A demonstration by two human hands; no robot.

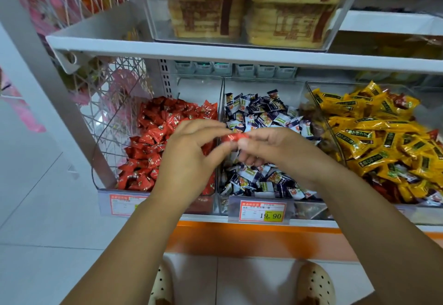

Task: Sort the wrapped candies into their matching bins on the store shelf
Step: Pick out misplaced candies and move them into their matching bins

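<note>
White shelf (215, 53), clear candy bins (221, 93) (orange trim (239, 240) below), pale tiled floor (48, 244)

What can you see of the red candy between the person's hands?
The red wrapped candy is small, with a glossy, crinkled, foil-like wrapper; any print is too blurred to read. It lies roughly level in the air, pinched at one end by the left hand and at the other by the right hand, above the divide between the red-candy bin and the blue-and-white candy bin.
</note>
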